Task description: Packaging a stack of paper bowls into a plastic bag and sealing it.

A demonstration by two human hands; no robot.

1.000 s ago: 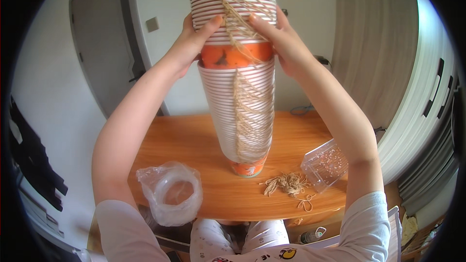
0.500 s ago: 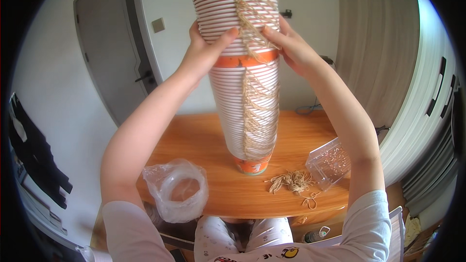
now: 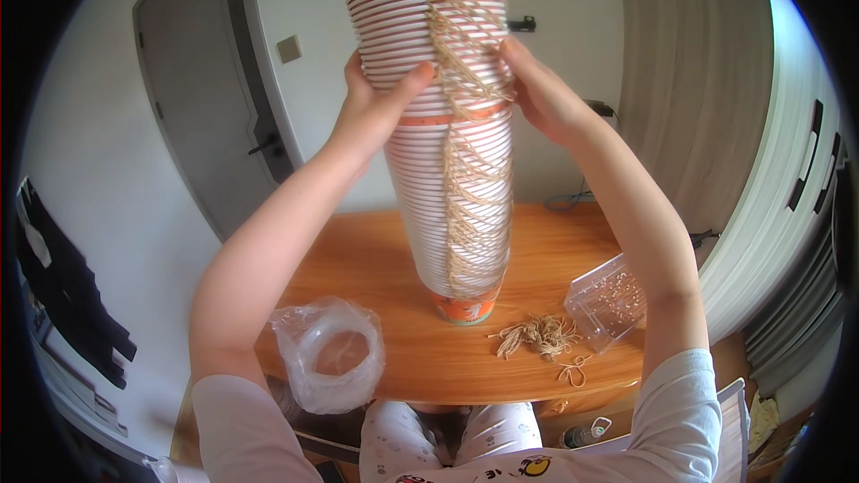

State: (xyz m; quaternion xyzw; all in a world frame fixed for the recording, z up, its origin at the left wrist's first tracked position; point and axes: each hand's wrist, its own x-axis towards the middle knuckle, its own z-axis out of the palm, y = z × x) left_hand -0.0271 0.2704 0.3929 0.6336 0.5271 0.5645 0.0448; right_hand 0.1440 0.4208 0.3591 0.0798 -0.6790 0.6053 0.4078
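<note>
A tall stack of nested white paper cups (image 3: 419,188) stands upright on the wooden table (image 3: 358,250), leaning slightly left toward its top. Its lowest cup (image 3: 467,306) shows an orange printed wall. Tan twine (image 3: 461,13) is laced in a loose net along the stack's right front. My left hand (image 3: 380,103) grips the upper section (image 3: 385,22) from the left, thumb in front. On the opposite side my right hand (image 3: 540,94) clasps the same section, its fingers partly hidden behind the cups. A thin orange band (image 3: 420,120) shows just below my hands, where upper and lower sections meet.
A crumpled clear plastic bag (image 3: 309,371) lies at the table's front left. Right of the stack are a loose bundle of twine (image 3: 537,336) and a clear plastic box (image 3: 604,300) with small specks. A closed grey door (image 3: 192,72) is at the left.
The upper section of cups has slid down into the lower one, so the orange band between them is much narrower. My right thumb has shifted off the stack's front toward its side.
</note>
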